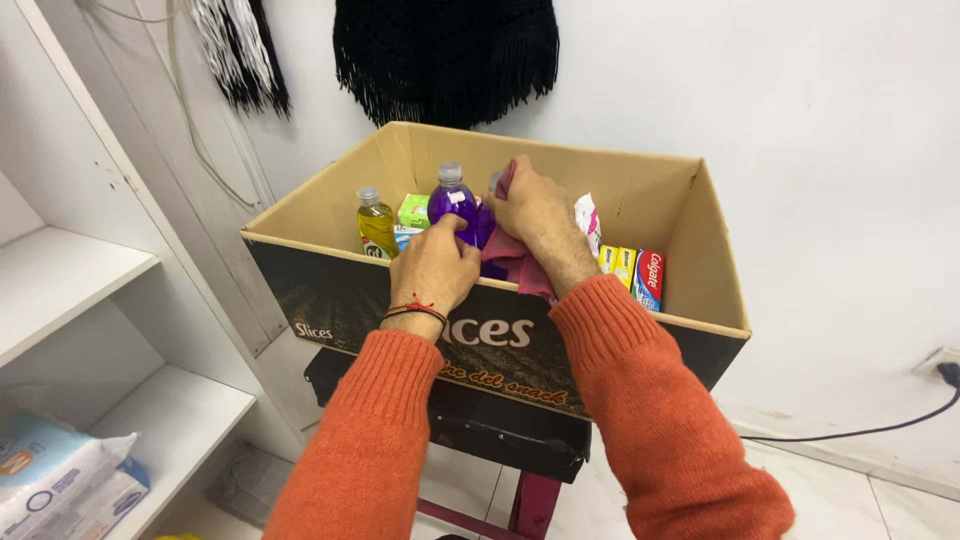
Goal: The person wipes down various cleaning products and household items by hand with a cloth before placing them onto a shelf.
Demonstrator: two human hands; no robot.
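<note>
Both my arms in orange sleeves reach into an open cardboard box. My left hand grips the body of a purple liquid bottle standing upright in the box. My right hand holds a pink cloth against the far side of that same bottle, near its top. A yellow liquid bottle stands to the left of the purple one.
The box also holds a small green carton, yellow packets, a red toothpaste carton and a white wrapper. It rests on a dark stand. White shelves with packaged goods stand left. Dark garments hang on the wall.
</note>
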